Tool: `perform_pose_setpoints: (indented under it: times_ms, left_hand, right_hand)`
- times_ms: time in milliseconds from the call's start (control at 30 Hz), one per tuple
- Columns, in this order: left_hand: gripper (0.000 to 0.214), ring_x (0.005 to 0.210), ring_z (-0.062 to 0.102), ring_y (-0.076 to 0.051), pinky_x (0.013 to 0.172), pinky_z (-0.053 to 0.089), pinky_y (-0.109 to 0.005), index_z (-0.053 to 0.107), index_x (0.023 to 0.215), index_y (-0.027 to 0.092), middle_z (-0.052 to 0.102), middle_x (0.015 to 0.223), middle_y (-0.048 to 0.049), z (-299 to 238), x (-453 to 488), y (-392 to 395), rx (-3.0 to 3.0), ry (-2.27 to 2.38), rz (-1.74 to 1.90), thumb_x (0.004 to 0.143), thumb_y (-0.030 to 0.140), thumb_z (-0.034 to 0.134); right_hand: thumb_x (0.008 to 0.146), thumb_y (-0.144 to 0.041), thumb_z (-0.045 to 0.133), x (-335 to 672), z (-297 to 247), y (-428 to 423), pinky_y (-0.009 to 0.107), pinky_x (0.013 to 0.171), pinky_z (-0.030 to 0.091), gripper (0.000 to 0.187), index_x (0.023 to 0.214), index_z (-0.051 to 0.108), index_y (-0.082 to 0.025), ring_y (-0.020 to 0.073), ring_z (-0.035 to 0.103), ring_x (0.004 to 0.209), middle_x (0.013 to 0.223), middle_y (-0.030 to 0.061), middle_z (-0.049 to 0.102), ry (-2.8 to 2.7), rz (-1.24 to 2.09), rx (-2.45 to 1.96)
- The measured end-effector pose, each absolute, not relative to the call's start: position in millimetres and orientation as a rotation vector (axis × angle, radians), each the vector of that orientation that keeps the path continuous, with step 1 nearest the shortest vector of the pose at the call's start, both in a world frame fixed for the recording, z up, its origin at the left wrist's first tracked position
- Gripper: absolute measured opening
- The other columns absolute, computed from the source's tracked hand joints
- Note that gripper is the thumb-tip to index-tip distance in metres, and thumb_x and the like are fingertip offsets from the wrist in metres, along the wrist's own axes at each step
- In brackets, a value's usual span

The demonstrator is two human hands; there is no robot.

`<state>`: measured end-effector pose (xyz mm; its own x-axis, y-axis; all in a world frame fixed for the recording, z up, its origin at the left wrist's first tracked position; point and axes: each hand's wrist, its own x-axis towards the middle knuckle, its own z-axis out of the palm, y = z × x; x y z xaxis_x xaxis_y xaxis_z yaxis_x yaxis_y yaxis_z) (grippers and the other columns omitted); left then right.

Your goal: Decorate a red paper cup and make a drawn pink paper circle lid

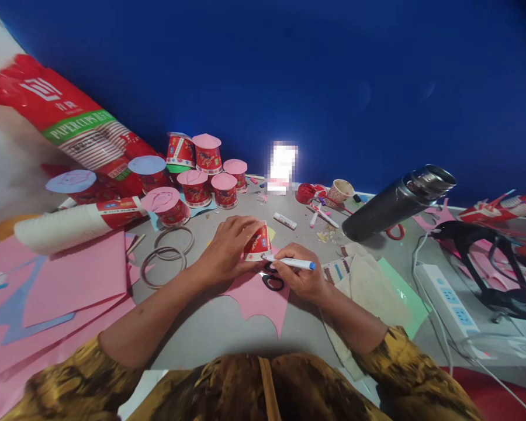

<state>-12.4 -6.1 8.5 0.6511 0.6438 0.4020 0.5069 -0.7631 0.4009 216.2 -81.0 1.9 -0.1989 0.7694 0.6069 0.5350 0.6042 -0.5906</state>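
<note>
Left hand point(230, 245) pressing paper cup point(258, 242) down, right hand point(300, 278) angling marker point(289, 262)

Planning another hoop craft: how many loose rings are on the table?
2. The far ring lies beside the left hand, which holds a paper cup; the near ring overlaps its front edge, by the pink paper. More may be hidden under that paper.

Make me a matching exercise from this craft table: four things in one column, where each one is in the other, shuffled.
1. red paper cup
2. white marker pen with blue cap
3. black-handled scissors
4. dark metal flask

A. on the grey table, far right
B. in the right hand
C. under the left hand
D. on pink paper, between the hands

Pairs: 1-C, 2-B, 3-D, 4-A
</note>
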Motion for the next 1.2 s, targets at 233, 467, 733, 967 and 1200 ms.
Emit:
perform_pose_setpoints:
  times_ms: [233,467,733,967,1200]
  left_hand:
    - [0.081,0.132,0.052,-0.036,0.113,0.044,-0.055,0.050,0.153,0.022,0.060,0.146,-0.0167,10.9,-11.9,-7.7,2.605,0.928,0.785,0.087,0.060,0.079]
    - [0.081,0.133,0.053,-0.036,0.114,0.042,-0.056,0.051,0.153,0.023,0.060,0.147,-0.0166,12.1,-11.3,-8.4,2.598,0.946,0.757,0.087,0.060,0.079]
    - [0.079,0.132,0.053,-0.037,0.113,0.043,-0.056,0.051,0.152,0.023,0.060,0.146,-0.0167,11.8,-11.4,-8.1,2.602,0.931,0.778,0.088,0.060,0.078]
    - [0.078,0.131,0.053,-0.037,0.112,0.043,-0.055,0.052,0.150,0.019,0.060,0.145,-0.0184,13.0,-11.2,-8.2,2.626,0.924,0.764,0.089,0.062,0.076]
    - [0.079,0.133,0.052,-0.036,0.114,0.042,-0.054,0.051,0.151,0.022,0.060,0.147,-0.0166,11.7,-11.4,-7.4,2.611,0.924,0.754,0.087,0.061,0.078]
  right_hand:
    - [0.103,-0.032,0.062,216.9,4.9,-82.1,0.031,0.068,0.057,0.017,0.092,0.071,-0.024,0.0186,0.071,0.072,0.081,0.0044,0.076,-1.862,0.320,-1.061]
    - [0.103,-0.029,0.062,216.2,4.6,-79.7,0.031,0.070,0.057,0.015,0.092,0.070,-0.023,0.0186,0.072,0.073,0.080,0.0038,0.076,-1.884,0.297,-1.022]
    - [0.100,-0.028,0.064,218.8,5.3,-81.1,0.033,0.073,0.059,0.011,0.093,0.071,-0.024,0.0206,0.072,0.074,0.082,0.0048,0.077,-1.865,0.335,-1.075]
    - [0.102,-0.027,0.063,217.7,9.4,-80.5,0.031,0.070,0.057,0.014,0.090,0.070,-0.024,0.0189,0.071,0.073,0.080,0.0032,0.075,-1.866,0.300,-1.063]
    - [0.102,-0.029,0.062,219.8,10.2,-82.0,0.032,0.071,0.057,0.015,0.091,0.070,-0.024,0.0192,0.071,0.072,0.080,0.0041,0.076,-1.878,0.314,-1.087]
